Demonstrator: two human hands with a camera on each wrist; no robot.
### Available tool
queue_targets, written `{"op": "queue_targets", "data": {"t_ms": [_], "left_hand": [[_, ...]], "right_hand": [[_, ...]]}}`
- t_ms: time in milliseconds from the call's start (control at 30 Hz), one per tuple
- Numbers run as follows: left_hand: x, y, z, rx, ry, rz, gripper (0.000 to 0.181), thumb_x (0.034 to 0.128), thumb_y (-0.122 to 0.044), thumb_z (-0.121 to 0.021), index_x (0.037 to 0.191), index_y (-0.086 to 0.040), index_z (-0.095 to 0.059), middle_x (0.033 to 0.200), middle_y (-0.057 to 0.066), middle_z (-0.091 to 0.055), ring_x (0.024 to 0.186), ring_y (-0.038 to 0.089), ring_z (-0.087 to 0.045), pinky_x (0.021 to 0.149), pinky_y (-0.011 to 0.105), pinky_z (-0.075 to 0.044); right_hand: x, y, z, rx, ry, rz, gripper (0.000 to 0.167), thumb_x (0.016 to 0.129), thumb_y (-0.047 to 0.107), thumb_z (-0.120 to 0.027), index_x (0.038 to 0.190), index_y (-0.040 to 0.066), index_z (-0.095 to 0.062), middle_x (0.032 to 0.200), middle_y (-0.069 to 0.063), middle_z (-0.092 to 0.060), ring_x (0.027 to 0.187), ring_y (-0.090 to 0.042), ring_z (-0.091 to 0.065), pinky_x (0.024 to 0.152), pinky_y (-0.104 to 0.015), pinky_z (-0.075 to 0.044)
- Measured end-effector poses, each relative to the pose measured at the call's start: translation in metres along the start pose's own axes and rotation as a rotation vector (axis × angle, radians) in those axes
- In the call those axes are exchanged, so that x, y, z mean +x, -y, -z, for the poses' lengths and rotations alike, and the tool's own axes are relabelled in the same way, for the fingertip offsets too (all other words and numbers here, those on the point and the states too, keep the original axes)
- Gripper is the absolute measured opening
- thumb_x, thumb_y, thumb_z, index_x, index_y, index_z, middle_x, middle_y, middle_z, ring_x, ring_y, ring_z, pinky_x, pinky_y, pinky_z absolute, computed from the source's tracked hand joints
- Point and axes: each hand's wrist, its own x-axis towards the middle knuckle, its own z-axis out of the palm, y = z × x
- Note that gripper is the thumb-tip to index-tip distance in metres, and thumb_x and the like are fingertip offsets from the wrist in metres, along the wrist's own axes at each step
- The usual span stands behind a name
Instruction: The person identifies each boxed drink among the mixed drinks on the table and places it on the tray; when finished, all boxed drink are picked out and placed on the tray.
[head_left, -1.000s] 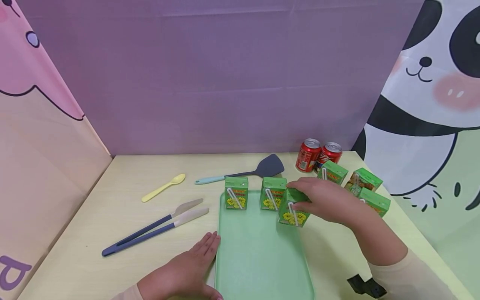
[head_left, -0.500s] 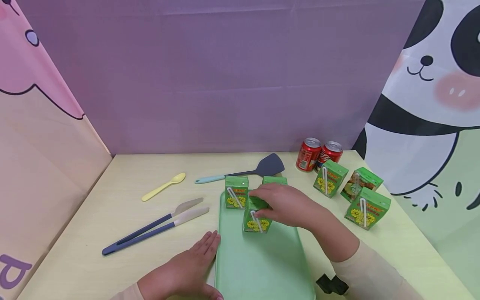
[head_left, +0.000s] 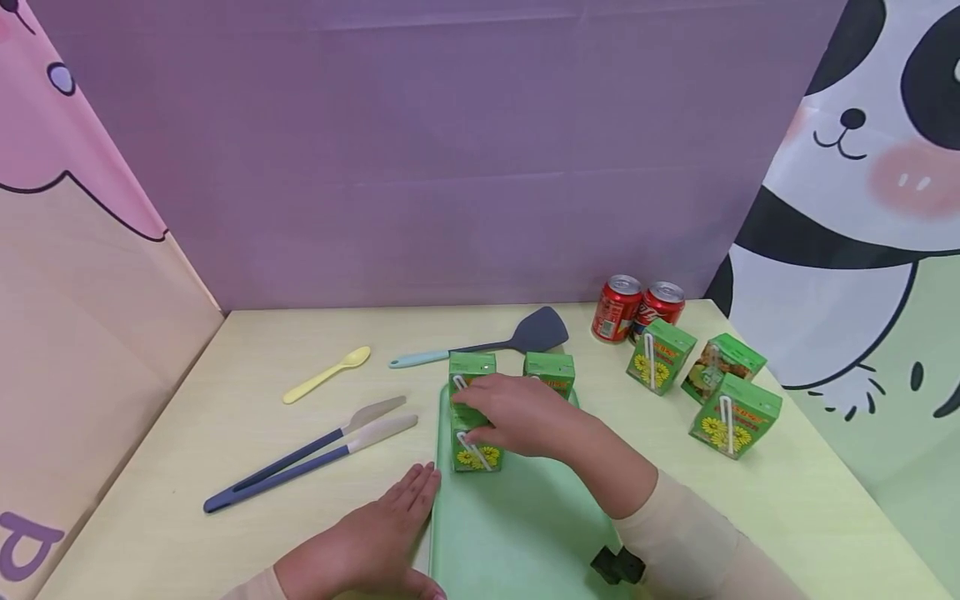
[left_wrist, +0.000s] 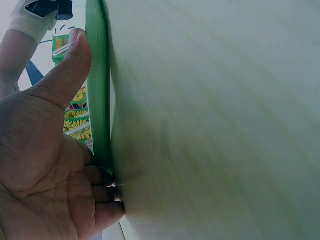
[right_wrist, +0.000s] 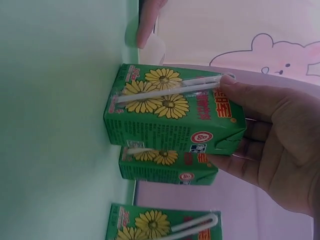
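Note:
My right hand [head_left: 525, 417] holds a green drink carton [right_wrist: 165, 105] with yellow flowers and a white straw, thumb on the front near the top, fingers behind. The carton is upright on or just over the left part of a light green tray [head_left: 517, 533]; contact at its base is unclear. Right behind it stands another carton [head_left: 471, 362] at the tray's back left. A further carton [head_left: 551, 367] is at the back right, partly hidden by my hand. My left hand [head_left: 371, 537] lies at the tray's left edge, fingers extended, fingertips touching the rim [left_wrist: 99, 75].
Right of the tray stand three more green cartons [head_left: 735, 417], with two red cans [head_left: 617, 310] behind them. Left lie blue-handled tongs [head_left: 300, 467] and a yellow spoon [head_left: 326, 377]. A dark spatula [head_left: 538, 332] lies behind the tray. A purple backdrop closes the rear.
My right hand has carried the carton leftward across the tray, from the right edge to in front of the back-left carton. The left hand has stayed at the tray's edge.

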Motion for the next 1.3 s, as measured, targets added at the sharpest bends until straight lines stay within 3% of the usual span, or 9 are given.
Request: {"op": "queue_targets", "data": {"t_ms": [367, 533, 667, 933, 1300], "left_hand": [[-0.001, 0.000, 0.000, 0.001, -0.004, 0.001, 0.129, 0.0673, -0.085, -0.058, 0.158, -0.006, -0.011, 0.166, 0.011, -0.010, 0.152, 0.030, -0.010, 0.117, 0.045, -0.029], [0.000, 0.000, 0.000, -0.002, -0.006, -0.001, 0.130, 0.0670, -0.085, -0.059, 0.158, -0.006, -0.011, 0.165, 0.012, -0.010, 0.152, 0.030, -0.011, 0.118, 0.046, -0.029], [0.000, 0.000, -0.002, -0.009, -0.009, 0.002, 0.130, 0.0671, -0.085, -0.059, 0.158, -0.006, -0.011, 0.166, 0.011, -0.010, 0.152, 0.030, -0.011, 0.118, 0.046, -0.028], [0.000, -0.001, -0.002, -0.008, -0.002, 0.013, 0.129, 0.0672, -0.085, -0.059, 0.158, -0.007, -0.011, 0.166, 0.010, -0.010, 0.152, 0.029, -0.010, 0.119, 0.045, -0.026], [0.002, 0.000, -0.003, -0.007, 0.006, 0.012, 0.131, 0.0657, -0.088, -0.055, 0.158, -0.008, -0.009, 0.166, 0.009, -0.007, 0.153, 0.029, -0.008, 0.119, 0.046, -0.026]], "right_hand": [[0.000, 0.004, -0.003, -0.001, -0.004, -0.004, 0.057, 0.091, 0.047, -0.066, 0.141, 0.020, -0.054, 0.138, -0.001, -0.057, 0.128, -0.019, -0.053, 0.101, -0.043, -0.049], [-0.004, -0.001, 0.002, 0.068, 0.012, -0.038, 0.062, 0.091, 0.054, -0.061, 0.143, 0.022, -0.051, 0.142, -0.001, -0.055, 0.133, -0.020, -0.050, 0.105, -0.044, -0.047], [-0.013, -0.011, 0.014, 0.129, -0.024, -0.065, 0.062, 0.091, 0.055, -0.062, 0.142, 0.020, -0.053, 0.137, -0.001, -0.058, 0.128, -0.019, -0.053, 0.103, -0.043, -0.048], [-0.043, -0.052, 0.042, 0.129, -0.155, -0.156, 0.061, 0.093, 0.053, -0.060, 0.141, 0.016, -0.052, 0.133, -0.003, -0.061, 0.120, -0.024, -0.059, 0.099, -0.048, -0.050], [-0.080, -0.129, 0.068, 0.101, -0.194, -0.418, 0.066, 0.094, 0.052, -0.059, 0.144, 0.011, -0.046, 0.137, -0.017, -0.052, 0.127, -0.038, -0.046, 0.101, -0.061, -0.043]]}}
